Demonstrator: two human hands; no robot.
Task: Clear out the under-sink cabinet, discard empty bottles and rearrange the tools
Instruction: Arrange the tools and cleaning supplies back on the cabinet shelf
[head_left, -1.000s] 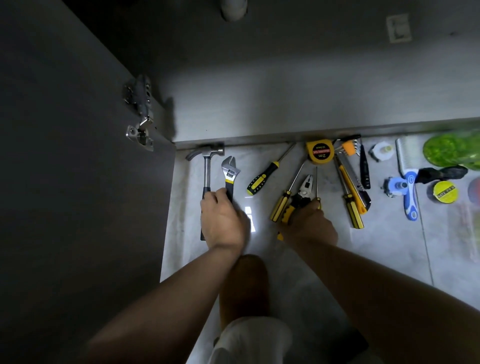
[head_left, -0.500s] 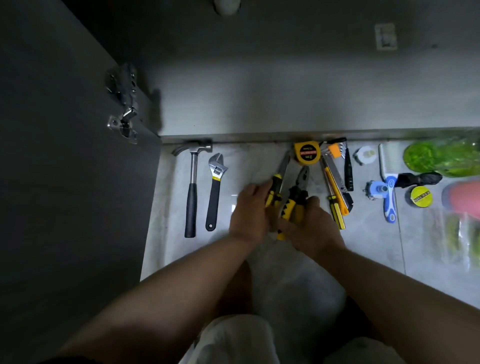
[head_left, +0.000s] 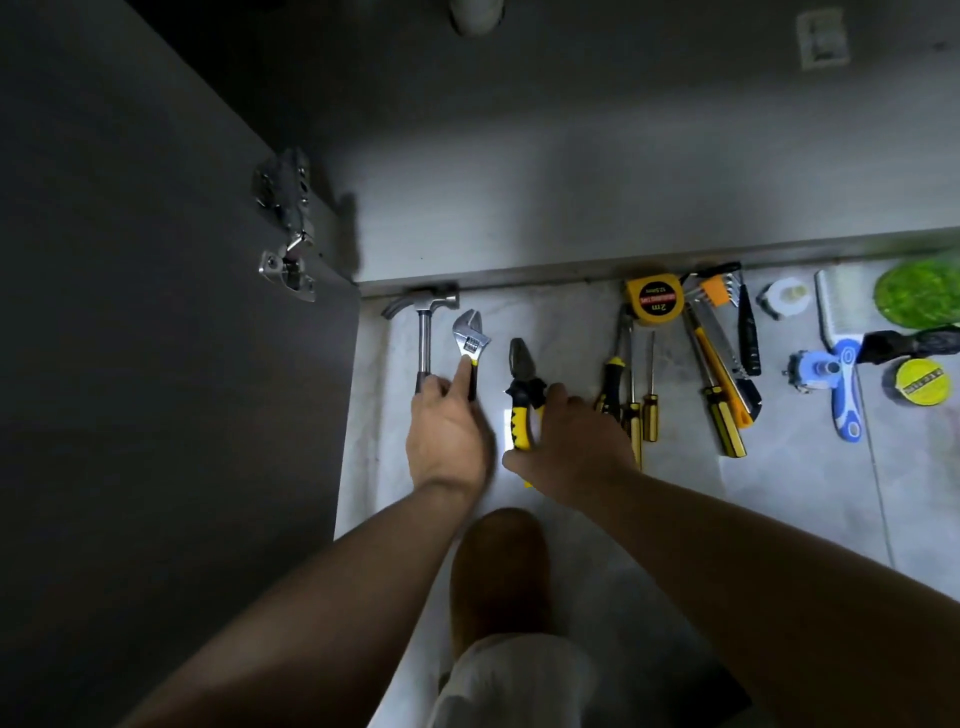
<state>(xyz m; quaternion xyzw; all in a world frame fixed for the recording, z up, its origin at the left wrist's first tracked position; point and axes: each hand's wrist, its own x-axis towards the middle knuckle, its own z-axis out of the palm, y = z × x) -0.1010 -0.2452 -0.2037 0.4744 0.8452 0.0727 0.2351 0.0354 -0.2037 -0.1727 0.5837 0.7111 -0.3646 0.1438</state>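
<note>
My left hand (head_left: 447, 431) lies over the handles of the hammer (head_left: 425, 332) and the adjustable wrench (head_left: 470, 340), its fingers (head_left: 461, 371) stretched flat along the wrench shaft, pressing rather than pinching. My right hand (head_left: 571, 447) has its fingers curled around the yellow-and-black handles of the pliers (head_left: 521, 387), whose nose points at the cabinet edge (head_left: 571, 270).

All the tools sit on the floor (head_left: 571, 519) along that edge: hammer nearest the open cabinet door (head_left: 156, 364), then wrench, then pliers. Right of a gap are the screwdrivers (head_left: 631, 395), with the tape measure (head_left: 653, 301) against the edge.

I judge this to be the rearranging step: laying the tools in a neat parallel row. Next I would set the pliers straight just beside the wrench, let go, then bring the screwdrivers over to close the gap. The cabinet interior (head_left: 623, 156) looks bare in the part I can see.
</note>
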